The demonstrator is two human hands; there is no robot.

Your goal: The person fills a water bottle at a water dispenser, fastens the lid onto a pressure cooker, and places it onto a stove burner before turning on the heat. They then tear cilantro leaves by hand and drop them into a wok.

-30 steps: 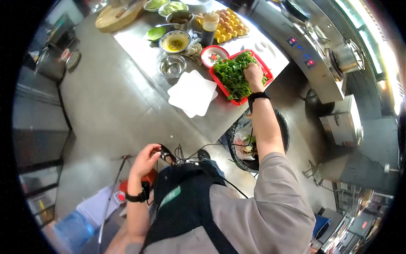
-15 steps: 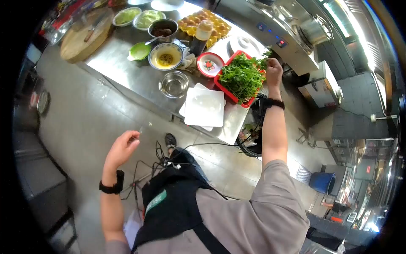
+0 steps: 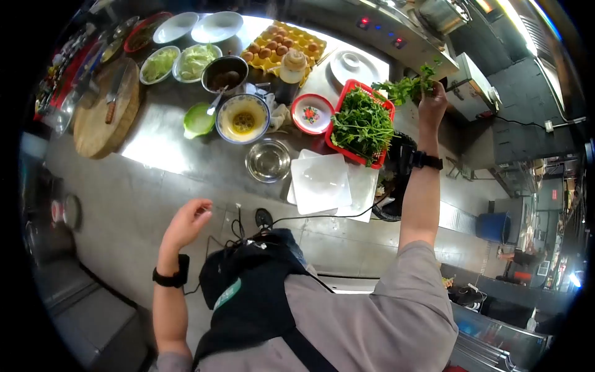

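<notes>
My right hand (image 3: 432, 102) is closed round the stems of some leafy green herbs (image 3: 406, 88), held up beyond the right edge of a red plastic basket (image 3: 335, 141). More of the same herbs (image 3: 362, 124) fill the basket. My left hand (image 3: 187, 224) hangs over the floor in front of the table, its fingers loosely bent and apart, with nothing visible in them. Nearest the basket are two white square plates (image 3: 321, 183), partly stacked, and a red-rimmed dish (image 3: 312, 114) with a flower print.
On the steel table (image 3: 158, 146) stand a clear bowl (image 3: 268, 160), a bowl with yellow liquid (image 3: 243, 119), a dark pot (image 3: 224, 74), a squeeze bottle (image 3: 292, 65) and an egg tray (image 3: 284, 46). A knife (image 3: 113, 96) lies on the round chopping board (image 3: 93, 133). Below the right end is a black bin (image 3: 392, 211).
My right hand has moved right, away from the basket, and the herbs in it now show clearly. The view has shifted. My left hand stays low with fingers loosely bent.
</notes>
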